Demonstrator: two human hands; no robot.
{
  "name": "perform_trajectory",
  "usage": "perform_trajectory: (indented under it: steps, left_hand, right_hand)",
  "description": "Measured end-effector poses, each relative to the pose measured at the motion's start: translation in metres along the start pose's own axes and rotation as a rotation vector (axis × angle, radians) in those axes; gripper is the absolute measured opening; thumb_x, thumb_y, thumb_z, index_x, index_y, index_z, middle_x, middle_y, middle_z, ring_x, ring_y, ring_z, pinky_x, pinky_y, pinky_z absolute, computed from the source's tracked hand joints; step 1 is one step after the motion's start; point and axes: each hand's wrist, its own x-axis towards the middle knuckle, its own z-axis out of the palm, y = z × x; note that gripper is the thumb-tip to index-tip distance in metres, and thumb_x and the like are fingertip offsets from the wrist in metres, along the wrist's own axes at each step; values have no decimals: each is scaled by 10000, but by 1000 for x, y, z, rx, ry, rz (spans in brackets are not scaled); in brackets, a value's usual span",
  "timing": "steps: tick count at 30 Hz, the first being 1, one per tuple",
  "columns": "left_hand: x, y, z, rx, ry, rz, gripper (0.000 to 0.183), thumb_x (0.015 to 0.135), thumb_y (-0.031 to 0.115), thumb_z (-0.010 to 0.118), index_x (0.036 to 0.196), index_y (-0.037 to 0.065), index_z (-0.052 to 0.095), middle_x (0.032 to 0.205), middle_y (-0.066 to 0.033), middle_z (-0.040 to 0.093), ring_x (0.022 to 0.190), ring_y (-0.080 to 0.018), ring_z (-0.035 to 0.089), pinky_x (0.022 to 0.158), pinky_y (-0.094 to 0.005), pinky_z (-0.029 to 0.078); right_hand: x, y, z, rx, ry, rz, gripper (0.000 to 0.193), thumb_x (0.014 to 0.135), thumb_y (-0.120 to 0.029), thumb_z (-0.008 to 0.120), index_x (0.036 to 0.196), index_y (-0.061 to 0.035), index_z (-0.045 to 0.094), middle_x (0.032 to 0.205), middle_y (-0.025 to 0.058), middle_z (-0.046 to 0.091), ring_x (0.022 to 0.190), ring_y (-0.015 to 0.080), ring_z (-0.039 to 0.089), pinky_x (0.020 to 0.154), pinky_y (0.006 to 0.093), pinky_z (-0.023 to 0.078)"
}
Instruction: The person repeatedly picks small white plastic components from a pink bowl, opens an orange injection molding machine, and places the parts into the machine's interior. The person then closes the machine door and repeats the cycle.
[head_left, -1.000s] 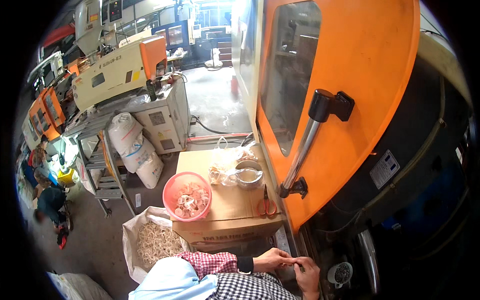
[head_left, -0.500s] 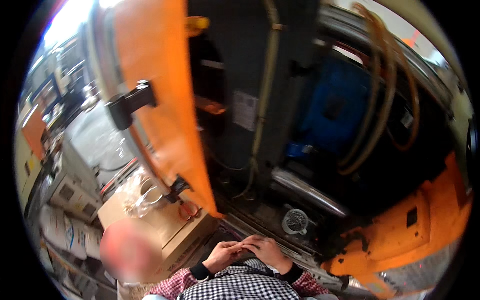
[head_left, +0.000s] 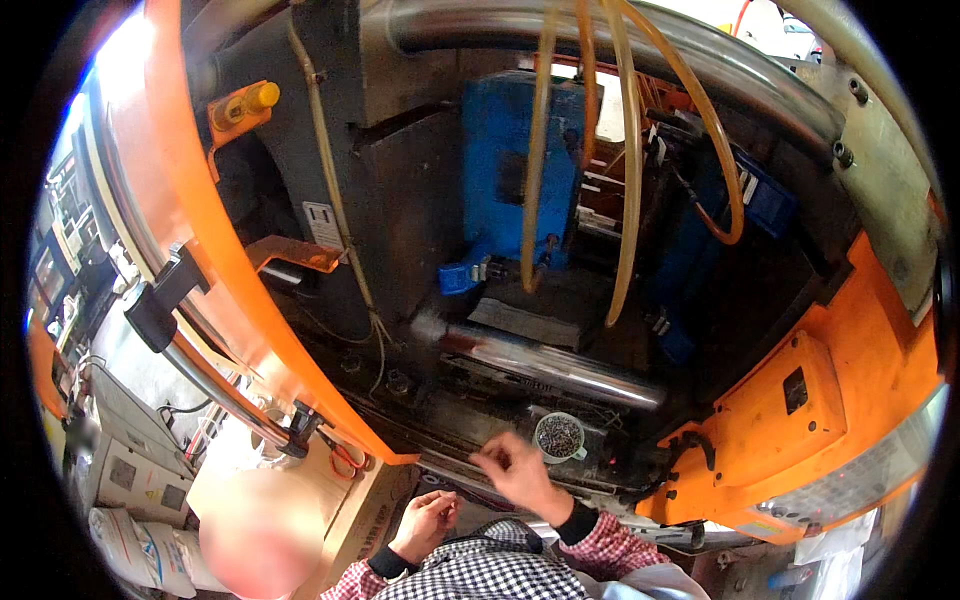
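Note:
My left hand (head_left: 426, 524) is low in front of my checked apron, its fingers curled together. Whatever it holds, if anything, is too small to make out. My right hand (head_left: 522, 480) is further forward and to the right, slightly blurred, with its fingers bent inward toward the thumb; its grip's contents cannot be seen. Just beyond the right hand, a pale cup (head_left: 560, 437) with a handle stands on the machine's ledge, filled with small metal-looking pieces. The right hand is close to the cup but apart from its rim.
Behind the cup runs a shiny metal bar (head_left: 550, 367). Blue blocks (head_left: 520, 170) and hanging yellowish hoses (head_left: 627, 170) fill the machine's opening. An orange door (head_left: 235, 270) stands left, an orange panel (head_left: 790, 400) right. Orange-handled scissors (head_left: 347, 461) lie on a cardboard box (head_left: 322, 492).
My hands were together at the fingers and are now apart. The right one has lifted forward, while the left has drawn back slightly. My view has swung to the right.

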Motion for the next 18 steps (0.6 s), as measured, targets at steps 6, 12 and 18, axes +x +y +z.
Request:
perform_trajectory:
  steps: [6, 12, 18]
  left_hand:
    - [-6, 7, -6, -59, 27, 40, 141, 906, 98, 509, 830, -13, 552, 753, -84, 558, 627, -144, 511, 583, -259, 426]
    - [-9, 11, -11, -103, 45, 71, 125, 905, 107, 506, 835, 17, 559, 731, -54, 572, 623, -127, 527, 562, -235, 431]
    - [-19, 13, -11, -19, 104, 67, 146, 910, 139, 505, 846, 24, 567, 629, -28, 500, 541, -127, 468, 486, -234, 361]
  right_hand:
    - [92, -2, -34, 167, 575, -273, 261, 975, -210, 422, 776, -44, 451, 605, -58, 363, 512, 15, 290, 433, 200, 236]
    - [220, 16, -66, 645, 735, -220, 147, 937, -103, 364, 869, -59, 487, 580, 0, 396, 463, 76, 378, 406, 219, 271]
    - [345, 35, -105, 762, 701, -18, 182, 884, -46, 510, 1054, 10, 481, 820, 67, 542, 671, 129, 531, 557, 265, 424]
